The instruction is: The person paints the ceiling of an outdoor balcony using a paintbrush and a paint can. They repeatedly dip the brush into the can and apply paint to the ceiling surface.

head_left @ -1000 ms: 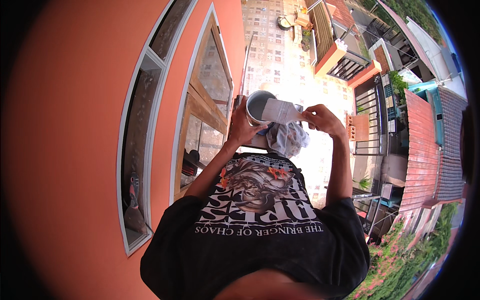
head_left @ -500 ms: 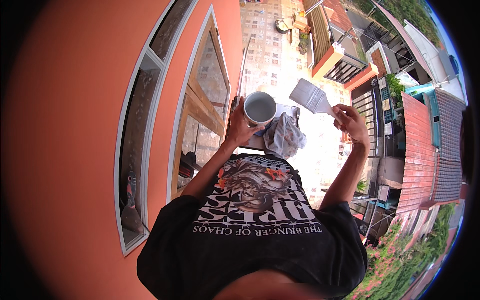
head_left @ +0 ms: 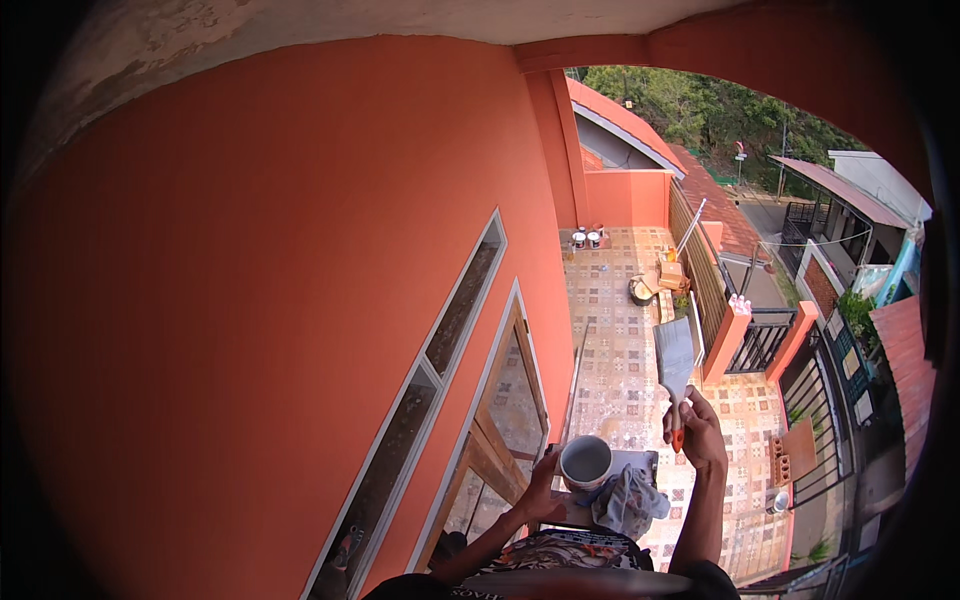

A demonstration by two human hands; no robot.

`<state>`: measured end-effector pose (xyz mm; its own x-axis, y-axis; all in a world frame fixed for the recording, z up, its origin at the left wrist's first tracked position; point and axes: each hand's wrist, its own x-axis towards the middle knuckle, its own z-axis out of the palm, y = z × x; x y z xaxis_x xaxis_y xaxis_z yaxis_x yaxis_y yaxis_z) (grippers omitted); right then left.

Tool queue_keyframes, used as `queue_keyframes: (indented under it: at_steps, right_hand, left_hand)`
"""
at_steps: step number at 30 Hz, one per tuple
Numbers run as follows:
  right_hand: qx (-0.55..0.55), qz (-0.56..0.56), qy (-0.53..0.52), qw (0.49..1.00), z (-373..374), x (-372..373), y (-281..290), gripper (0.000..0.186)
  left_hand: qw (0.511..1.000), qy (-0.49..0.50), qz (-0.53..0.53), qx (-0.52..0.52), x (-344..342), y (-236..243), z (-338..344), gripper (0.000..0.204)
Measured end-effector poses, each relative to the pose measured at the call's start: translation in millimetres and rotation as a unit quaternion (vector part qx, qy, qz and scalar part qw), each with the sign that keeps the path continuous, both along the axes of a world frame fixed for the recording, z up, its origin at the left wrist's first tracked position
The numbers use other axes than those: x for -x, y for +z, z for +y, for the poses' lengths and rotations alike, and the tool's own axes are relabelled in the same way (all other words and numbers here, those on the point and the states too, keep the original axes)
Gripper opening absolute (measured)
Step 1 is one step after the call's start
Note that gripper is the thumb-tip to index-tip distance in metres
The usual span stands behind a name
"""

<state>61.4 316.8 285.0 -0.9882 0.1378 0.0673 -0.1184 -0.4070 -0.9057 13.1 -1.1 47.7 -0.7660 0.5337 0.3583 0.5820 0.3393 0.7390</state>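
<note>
My left hand (head_left: pixel 541 488) is closed around the side of a small round paint pot (head_left: pixel 587 461), its open mouth turned up and its inside pale grey. To the right, my right hand (head_left: pixel 698 432) grips a wide flat paintbrush (head_left: pixel 676 350) by the handle, whose end is orange. The grey-white bristles point upward, apart from the pot and the wall. A crumpled grey rag (head_left: pixel 632 503) lies between my hands on a small dark-edged platform (head_left: pixel 640 461), just beside the pot. Whether the pot rests on the platform, I cannot tell.
An orange wall (head_left: pixel 300 250) with slanting white-framed windows (head_left: pixel 420 400) rises on my left. Patterned floor tiles (head_left: pixel 625 370) lie well below. Farther off are white paint buckets (head_left: pixel 587 240), cardboard boxes (head_left: pixel 671 275) and a dark metal fence (head_left: pixel 815 400).
The view has tilted up, bringing in the ceiling and upper wall. The brush has turned from slanting left to nearly upright. Pot and rag stay together by my left hand.
</note>
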Motion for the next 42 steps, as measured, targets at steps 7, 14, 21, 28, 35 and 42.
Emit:
queue_keyframes:
  at_steps: [7,14,21,28,35,42]
  right_hand:
    - [-0.074,0.119,-0.012,0.990,-31.0,43.4,42.8,0.019]
    - [-0.095,0.230,0.012,0.968,-64.9,73.0,110.7,0.028]
    - [-0.176,0.312,-0.068,0.931,-93.8,106.9,180.7,0.029]
    - [-0.137,0.438,-0.109,0.882,-127.6,149.9,252.1,0.024]
    - [-0.154,0.526,-0.125,0.827,-153.3,207.0,311.4,0.017]
    - [-0.126,0.577,-0.212,0.779,-167.2,235.3,371.5,0.008]
  left_hand:
    - [0.989,0.099,0.024,0.104,1.6,-30.9,-29.6,0.083]
    - [0.970,0.191,-0.149,-0.006,-10.4,-30.5,-3.4,0.065]
    - [0.959,0.267,-0.091,0.034,-18.3,-26.8,5.2,0.056]
    - [0.949,0.288,-0.127,0.020,-17.5,-34.1,5.7,0.049]
    - [0.946,0.307,-0.104,0.005,-23.5,-26.9,7.8,0.041]
    - [0.940,0.330,-0.090,0.002,-25.7,-21.8,8.1,0.038]
